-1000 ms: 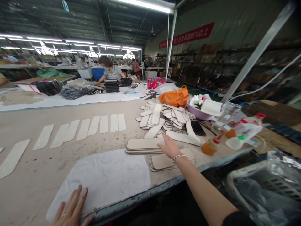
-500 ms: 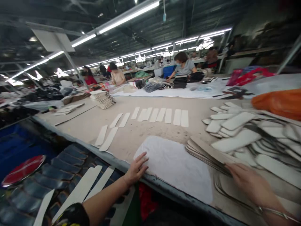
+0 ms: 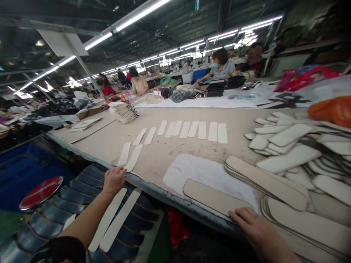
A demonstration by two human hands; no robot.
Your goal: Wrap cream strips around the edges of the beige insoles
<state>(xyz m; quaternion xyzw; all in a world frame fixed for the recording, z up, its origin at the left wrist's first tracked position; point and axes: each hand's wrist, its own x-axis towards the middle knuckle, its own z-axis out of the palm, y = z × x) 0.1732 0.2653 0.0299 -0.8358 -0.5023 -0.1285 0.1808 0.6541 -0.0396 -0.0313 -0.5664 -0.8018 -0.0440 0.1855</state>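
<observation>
My left hand (image 3: 114,179) is closed at the table's front edge, its fingers pinching the near end of a white strip (image 3: 134,157). At the right, my right hand (image 3: 251,221) rests on the right end of a beige rounded strip (image 3: 214,195), which lies over a white cloth (image 3: 189,166). Beside it are a fanned stack of beige strips (image 3: 265,179) and a second stack (image 3: 304,219). A row of white strips (image 3: 193,129) runs across the middle of the table.
A heap of white-faced strips (image 3: 290,157) and an orange bag (image 3: 331,111) lie at the right. Dark blue curved pieces (image 3: 90,186) and a red round stool (image 3: 41,191) are below left. Across the table a person (image 3: 223,69) works near dark stacks.
My left hand has moved left from the white cloth to a white strip and closed. My right hand has moved left and nearer, and one beige strip now lies on the cloth. The view has shifted slightly.
</observation>
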